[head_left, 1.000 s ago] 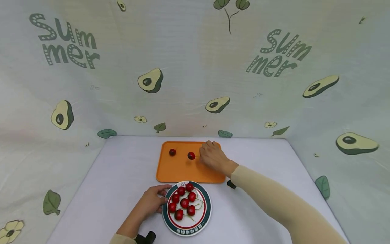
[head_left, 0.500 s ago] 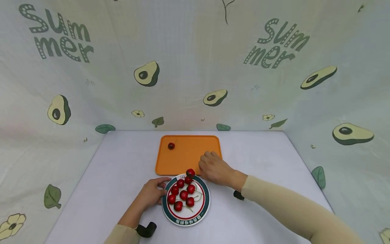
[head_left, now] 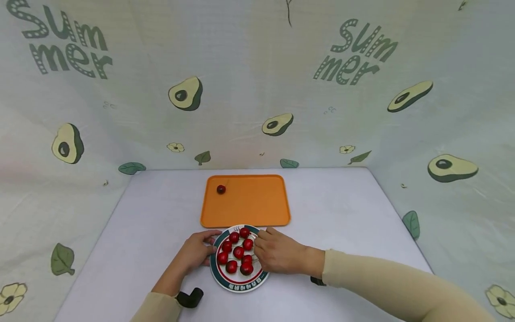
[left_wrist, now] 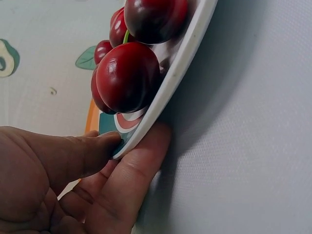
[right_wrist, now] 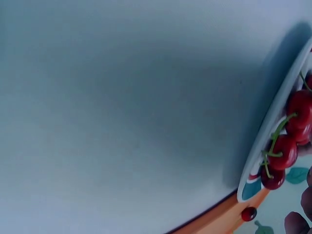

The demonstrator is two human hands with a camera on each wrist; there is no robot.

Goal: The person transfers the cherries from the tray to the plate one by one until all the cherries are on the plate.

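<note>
A round white plate (head_left: 237,286) with a dark green rim band and red ring bears several red cherries (head_left: 238,252) with green stems. At its left rim, my left hand (head_left: 194,252) grips the plate; in the left wrist view the thumb (left_wrist: 92,151) lies on the rim and fingers are beneath it. My right hand (head_left: 279,252) is over the plate's right side, fingers curled, holding a dark red cherry (head_left: 246,268) by its stem. That cherry hangs close over the others, overlapping one in the head view. The pinching fingertips are mostly hidden.
Just behind the plate lies an orange rectangular tray (head_left: 249,205) with one dark cherry (head_left: 221,189) near its left back corner. Both stand on a white-covered table (head_left: 334,210). A cloth backdrop (head_left: 233,53) with printed avocados rises behind and at the sides.
My right hand has carried a cherry from the tray, toward me and over the plate, lowering it among the others. My left hand stays at the plate's left rim.
</note>
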